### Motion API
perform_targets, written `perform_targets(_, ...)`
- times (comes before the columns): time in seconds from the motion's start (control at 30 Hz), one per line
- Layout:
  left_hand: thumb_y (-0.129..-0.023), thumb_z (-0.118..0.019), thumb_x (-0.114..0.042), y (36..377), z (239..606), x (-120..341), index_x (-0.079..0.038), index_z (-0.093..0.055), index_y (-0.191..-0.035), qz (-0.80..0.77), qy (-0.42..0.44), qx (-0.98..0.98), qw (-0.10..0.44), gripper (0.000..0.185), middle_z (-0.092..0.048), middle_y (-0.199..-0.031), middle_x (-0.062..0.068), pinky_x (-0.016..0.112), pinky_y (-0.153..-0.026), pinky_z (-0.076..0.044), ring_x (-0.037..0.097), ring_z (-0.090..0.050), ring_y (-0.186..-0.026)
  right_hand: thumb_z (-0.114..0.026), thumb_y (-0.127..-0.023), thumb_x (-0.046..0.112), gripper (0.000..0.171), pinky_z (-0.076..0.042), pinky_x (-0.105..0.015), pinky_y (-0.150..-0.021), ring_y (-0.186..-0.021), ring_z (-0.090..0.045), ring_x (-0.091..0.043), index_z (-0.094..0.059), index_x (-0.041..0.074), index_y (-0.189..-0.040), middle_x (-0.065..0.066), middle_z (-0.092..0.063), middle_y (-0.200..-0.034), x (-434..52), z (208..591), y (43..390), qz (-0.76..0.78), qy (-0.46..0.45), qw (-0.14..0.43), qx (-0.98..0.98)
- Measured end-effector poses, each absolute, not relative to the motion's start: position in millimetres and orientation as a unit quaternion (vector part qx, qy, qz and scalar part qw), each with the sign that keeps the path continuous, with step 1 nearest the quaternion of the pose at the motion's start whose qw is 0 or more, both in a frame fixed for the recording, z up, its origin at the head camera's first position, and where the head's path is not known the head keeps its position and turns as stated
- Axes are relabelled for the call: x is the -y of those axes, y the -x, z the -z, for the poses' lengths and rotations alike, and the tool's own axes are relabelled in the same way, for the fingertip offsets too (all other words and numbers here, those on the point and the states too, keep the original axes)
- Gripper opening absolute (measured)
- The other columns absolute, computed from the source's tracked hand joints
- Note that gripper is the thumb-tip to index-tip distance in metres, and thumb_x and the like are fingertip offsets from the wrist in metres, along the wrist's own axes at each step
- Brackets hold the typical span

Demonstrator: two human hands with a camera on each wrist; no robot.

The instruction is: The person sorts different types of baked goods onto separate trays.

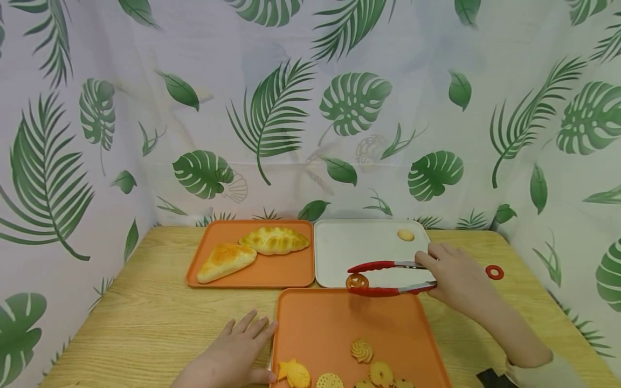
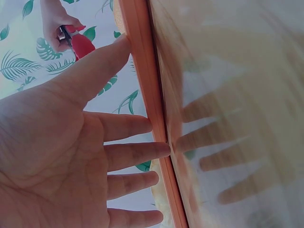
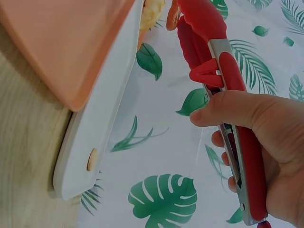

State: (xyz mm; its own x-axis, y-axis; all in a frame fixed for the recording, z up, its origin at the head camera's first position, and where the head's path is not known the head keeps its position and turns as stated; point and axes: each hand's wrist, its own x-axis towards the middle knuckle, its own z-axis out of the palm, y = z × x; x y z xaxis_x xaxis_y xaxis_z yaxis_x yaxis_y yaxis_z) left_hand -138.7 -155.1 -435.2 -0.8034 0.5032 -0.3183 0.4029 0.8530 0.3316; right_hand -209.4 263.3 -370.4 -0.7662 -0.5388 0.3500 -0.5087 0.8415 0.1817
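Note:
My right hand (image 1: 456,277) grips a pair of red and silver tongs (image 3: 230,95), thumb on one arm and fingers curled round the other. Between the red tips of the tongs is a small round brown cookie with cut-out holes (image 1: 357,282), held above the far edge of the near orange tray (image 1: 315,318). With fingers spread and straight, my left hand (image 1: 230,353) touches that tray's left rim, as the left wrist view (image 2: 71,152) also shows. On the near tray lie a swirl cookie (image 1: 361,351), a yellow fish-shaped cookie (image 1: 294,374) and several round cookies along the front.
Behind, a second orange tray (image 1: 281,275) bears a triangular pastry (image 1: 227,262) and a braided bread (image 1: 274,241). Beside it stands a white tray (image 1: 335,242) with a small oval cookie (image 1: 405,235). A red ring (image 1: 495,272) lies on the wooden table (image 1: 145,312) at right. Leaf-print cloth hangs behind.

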Motion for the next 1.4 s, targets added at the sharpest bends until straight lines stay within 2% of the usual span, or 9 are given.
perform_targets(0.13,-0.082,-0.062,-0.063,139.0,435.4,155.5,-0.016,-0.032,-0.154,-0.121,-0.244,-0.942,0.198,0.091,-0.034,-0.157,0.013,0.069,-0.11,-0.024,0.04,-0.019,-0.149,-0.093,-0.057,0.016,0.054,-0.042,-0.034,-0.06,-0.077,-0.051,-0.024,-0.057,0.011,-0.097,-0.005,-0.051,-0.085,-269.3,366.4,219.6,0.027,-0.263,0.193,0.945)
perform_targets(0.33,-0.082,-0.062,-0.063,139.7,435.0,155.9,-0.016,-0.032,-0.154,-0.121,-0.247,-0.941,0.198,0.091,-0.035,-0.157,0.013,0.069,-0.11,-0.025,0.04,-0.02,-0.149,-0.091,-0.06,0.013,0.052,-0.041,-0.031,-0.054,-0.08,-0.049,-0.025,-0.059,0.009,-0.101,-0.007,-0.051,-0.086,-279.2,361.8,234.3,0.019,-0.244,0.183,0.952)
perform_targets(0.47,-0.081,-0.061,-0.064,140.1,435.0,156.2,-0.015,-0.033,-0.153,-0.118,-0.251,-0.942,0.191,0.091,-0.036,-0.156,0.013,0.069,-0.109,-0.026,0.041,-0.021,-0.148,-0.089,-0.062,0.011,0.052,-0.049,-0.041,-0.064,-0.086,-0.051,-0.03,-0.06,0.005,-0.106,-0.011,-0.055,-0.091,-285.9,360.1,245.7,0.013,-0.236,0.179,0.955)
perform_targets(0.57,-0.082,-0.061,-0.064,140.5,434.8,156.6,-0.015,-0.033,-0.153,-0.118,-0.252,-0.942,0.188,0.091,-0.036,-0.156,0.013,0.069,-0.109,-0.026,0.041,-0.021,-0.148,-0.087,-0.064,0.01,0.051,-0.049,-0.048,-0.074,-0.087,-0.052,-0.031,-0.061,0.003,-0.108,-0.012,-0.055,-0.091,-289.5,359.4,254.2,0.016,-0.223,0.168,0.96)
perform_targets(0.63,-0.082,-0.062,-0.064,140.5,434.8,156.8,-0.015,-0.033,-0.153,-0.122,-0.251,-0.942,0.19,0.091,-0.036,-0.156,0.013,0.07,-0.109,-0.026,0.041,-0.02,-0.148,-0.086,-0.065,0.011,0.051,-0.049,-0.049,-0.075,-0.087,-0.052,-0.032,-0.061,0.003,-0.109,-0.012,-0.055,-0.091,-291.4,359.5,259.5,0.018,-0.21,0.153,0.965)
perform_targets(0.93,-0.081,-0.062,-0.064,139.7,435.1,156.7,-0.015,-0.033,-0.153,-0.118,-0.251,-0.942,0.188,0.092,-0.036,-0.156,0.014,0.069,-0.109,-0.026,0.041,-0.021,-0.148,-0.082,-0.07,0.012,0.051,-0.048,-0.051,-0.074,-0.09,-0.052,-0.033,-0.06,0.002,-0.115,-0.016,-0.057,-0.095,-303.0,370.8,282.2,0.022,-0.179,0.121,0.976)
perform_targets(1.3,-0.081,-0.063,-0.062,138.0,435.4,156.7,-0.015,-0.033,-0.153,-0.114,-0.25,-0.943,0.189,0.091,-0.036,-0.156,0.013,0.069,-0.109,-0.026,0.041,-0.022,-0.148,-0.08,-0.072,0.012,0.046,-0.047,-0.054,-0.076,-0.09,-0.051,-0.037,-0.059,0.0,-0.112,-0.02,-0.057,-0.097,-314.7,396.3,311.7,0.017,-0.137,0.094,0.986)
perform_targets(1.4,-0.081,-0.063,-0.061,138.3,435.2,156.6,-0.015,-0.032,-0.153,-0.116,-0.251,-0.942,0.19,0.091,-0.036,-0.157,0.014,0.069,-0.109,-0.026,0.041,-0.022,-0.148,-0.079,-0.074,0.013,0.05,-0.047,-0.055,-0.077,-0.092,-0.05,-0.038,-0.058,-0.003,-0.117,-0.022,-0.057,-0.1,-316.0,403.5,320.2,0.022,-0.127,0.088,0.988)
